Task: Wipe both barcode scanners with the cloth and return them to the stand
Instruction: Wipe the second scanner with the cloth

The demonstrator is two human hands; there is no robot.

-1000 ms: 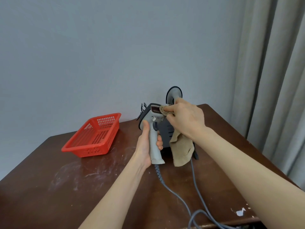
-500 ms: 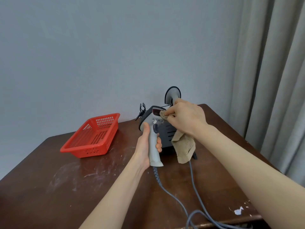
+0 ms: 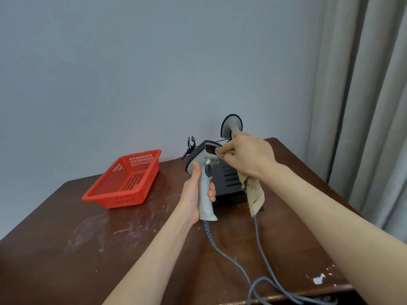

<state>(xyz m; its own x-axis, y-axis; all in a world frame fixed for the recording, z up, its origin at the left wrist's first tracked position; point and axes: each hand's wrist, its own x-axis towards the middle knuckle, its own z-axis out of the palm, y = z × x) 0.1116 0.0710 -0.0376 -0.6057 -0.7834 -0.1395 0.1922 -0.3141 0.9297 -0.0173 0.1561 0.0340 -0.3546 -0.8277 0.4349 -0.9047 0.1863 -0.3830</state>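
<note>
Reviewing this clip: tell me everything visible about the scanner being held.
The held scanner is a pistol-shaped, light grey, plastic-looking unit with a dark grey head, a dark window facing the camera and a dark trigger. It stands roughly upright above the table. The left hand grips its handle; the right hand presses the tan cloth against its window. A grey cable runs from its base.

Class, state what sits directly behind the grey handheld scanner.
A dark vented box on the table; its left part is hidden by the scanner, its top by the right hand.
</note>
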